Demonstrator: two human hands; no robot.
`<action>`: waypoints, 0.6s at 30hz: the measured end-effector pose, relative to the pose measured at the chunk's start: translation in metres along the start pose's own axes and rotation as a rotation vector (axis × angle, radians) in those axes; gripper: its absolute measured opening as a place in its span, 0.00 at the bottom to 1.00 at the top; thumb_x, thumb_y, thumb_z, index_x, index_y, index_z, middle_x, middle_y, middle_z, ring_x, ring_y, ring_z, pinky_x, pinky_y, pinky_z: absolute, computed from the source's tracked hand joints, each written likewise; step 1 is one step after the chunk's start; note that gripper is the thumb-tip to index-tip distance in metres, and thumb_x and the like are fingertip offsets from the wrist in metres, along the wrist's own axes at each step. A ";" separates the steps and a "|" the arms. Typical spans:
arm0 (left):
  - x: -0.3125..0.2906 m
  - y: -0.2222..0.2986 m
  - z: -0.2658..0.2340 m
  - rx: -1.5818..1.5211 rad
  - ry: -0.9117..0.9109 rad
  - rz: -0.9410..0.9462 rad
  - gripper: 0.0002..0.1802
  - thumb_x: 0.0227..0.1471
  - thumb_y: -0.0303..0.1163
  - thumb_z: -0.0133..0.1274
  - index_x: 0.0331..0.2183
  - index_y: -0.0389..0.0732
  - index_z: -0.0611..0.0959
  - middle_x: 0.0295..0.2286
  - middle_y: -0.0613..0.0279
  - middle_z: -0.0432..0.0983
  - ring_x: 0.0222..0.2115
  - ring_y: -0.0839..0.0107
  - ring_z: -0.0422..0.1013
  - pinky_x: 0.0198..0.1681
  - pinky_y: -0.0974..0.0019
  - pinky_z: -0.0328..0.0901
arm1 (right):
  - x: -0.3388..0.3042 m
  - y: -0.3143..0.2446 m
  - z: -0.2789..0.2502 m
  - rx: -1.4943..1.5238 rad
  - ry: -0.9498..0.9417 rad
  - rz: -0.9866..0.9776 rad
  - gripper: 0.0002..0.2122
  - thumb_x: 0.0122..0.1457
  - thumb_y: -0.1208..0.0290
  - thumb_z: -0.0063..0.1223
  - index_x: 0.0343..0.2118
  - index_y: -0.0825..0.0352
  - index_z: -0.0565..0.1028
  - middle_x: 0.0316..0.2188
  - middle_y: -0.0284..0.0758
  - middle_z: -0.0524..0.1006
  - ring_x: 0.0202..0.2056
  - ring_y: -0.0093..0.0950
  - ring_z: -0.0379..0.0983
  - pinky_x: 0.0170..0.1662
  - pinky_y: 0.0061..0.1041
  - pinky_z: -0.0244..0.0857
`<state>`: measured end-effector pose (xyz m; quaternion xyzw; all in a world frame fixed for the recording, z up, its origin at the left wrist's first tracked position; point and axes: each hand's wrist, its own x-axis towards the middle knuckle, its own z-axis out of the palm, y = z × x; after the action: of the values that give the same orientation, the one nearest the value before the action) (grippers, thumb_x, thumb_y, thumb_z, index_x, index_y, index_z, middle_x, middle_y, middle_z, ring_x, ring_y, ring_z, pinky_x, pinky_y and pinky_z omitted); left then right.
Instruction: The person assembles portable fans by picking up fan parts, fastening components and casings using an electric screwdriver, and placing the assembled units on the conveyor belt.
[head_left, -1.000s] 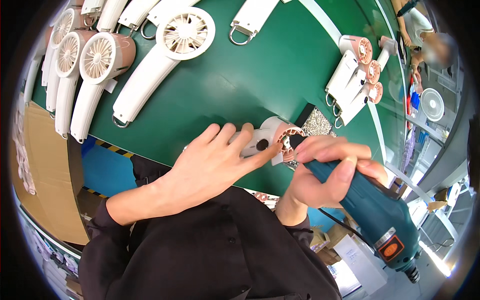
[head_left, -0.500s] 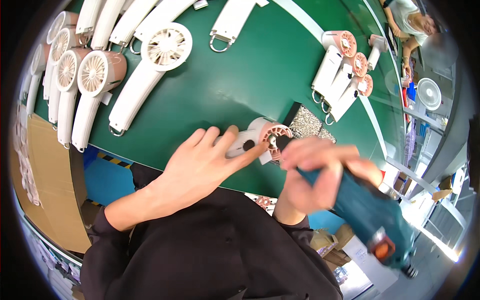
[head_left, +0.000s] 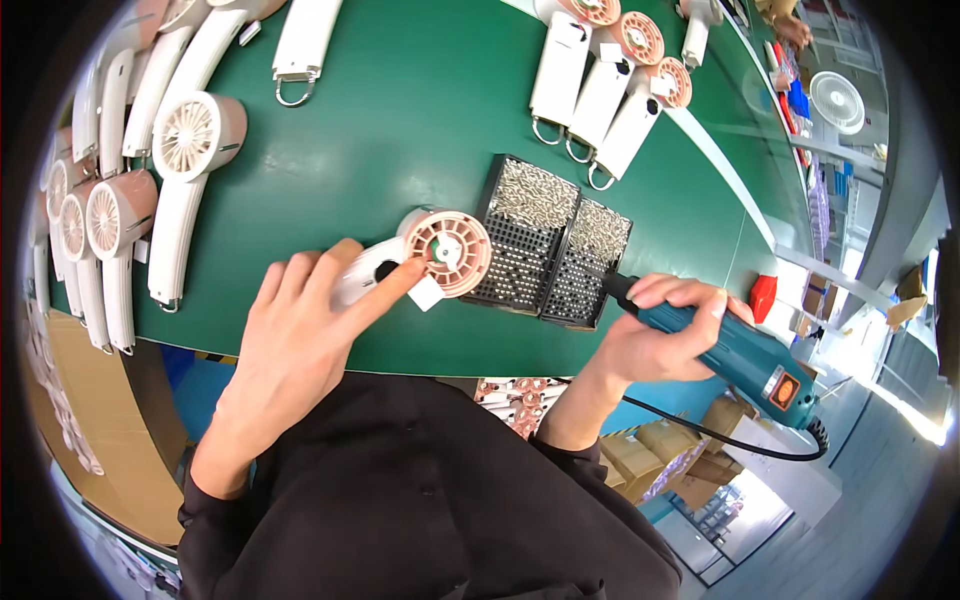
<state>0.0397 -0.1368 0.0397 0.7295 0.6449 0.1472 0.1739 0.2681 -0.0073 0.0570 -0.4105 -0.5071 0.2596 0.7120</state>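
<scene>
My left hand (head_left: 290,330) is closed over the handle of a white and pink handheld fan (head_left: 468,262) that lies on the green table. One digit stretches onto the open, slotted pink head, and a small white tab sticks out beside it. In my right hand (head_left: 665,340) is a teal electric screwdriver (head_left: 745,362), its black nose angled down at the near right edge of a screw tray (head_left: 598,235). A second screw tray (head_left: 532,195) adjoins it on the left, just beside the fan head. Loose screws are heaped at the far ends, and screws sit in the perforated near parts.
Several assembled fans (head_left: 185,190) crowd the left side. More fans with open pink heads (head_left: 600,100) lie at the far right. A red object (head_left: 763,298) sits by the right table edge. The screwdriver's black cable (head_left: 700,435) loops below it. Cardboard boxes (head_left: 640,460) stand under the table.
The screwdriver has moved from the fan's centre rightward to the screw tray. The long fan beside the left group now stands among the others as the view has shifted. My left hand stays on the fan.
</scene>
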 end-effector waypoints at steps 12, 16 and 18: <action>0.002 0.006 0.002 0.023 -0.019 -0.031 0.36 0.43 0.19 0.50 0.54 0.58 0.73 0.42 0.59 0.67 0.34 0.62 0.63 0.38 0.62 0.60 | -0.001 0.011 -0.001 -0.029 -0.046 0.026 0.10 0.54 0.79 0.46 0.36 0.70 0.58 0.12 0.38 0.64 0.07 0.27 0.59 0.10 0.27 0.62; 0.002 0.005 0.002 0.005 -0.006 -0.028 0.35 0.42 0.19 0.50 0.54 0.58 0.74 0.42 0.59 0.67 0.33 0.62 0.63 0.38 0.61 0.60 | -0.002 0.012 0.001 -0.046 -0.064 0.002 0.09 0.54 0.79 0.45 0.35 0.71 0.59 0.11 0.39 0.64 0.07 0.28 0.59 0.10 0.27 0.62; 0.003 0.005 0.001 0.006 -0.011 -0.033 0.35 0.42 0.20 0.51 0.54 0.58 0.74 0.42 0.59 0.67 0.33 0.62 0.63 0.38 0.61 0.60 | -0.001 0.012 0.000 -0.040 -0.063 0.009 0.09 0.54 0.79 0.45 0.35 0.71 0.59 0.11 0.39 0.64 0.07 0.27 0.59 0.10 0.27 0.62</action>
<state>0.0447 -0.1349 0.0412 0.7202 0.6561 0.1385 0.1777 0.2681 -0.0021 0.0464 -0.4185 -0.5326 0.2654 0.6862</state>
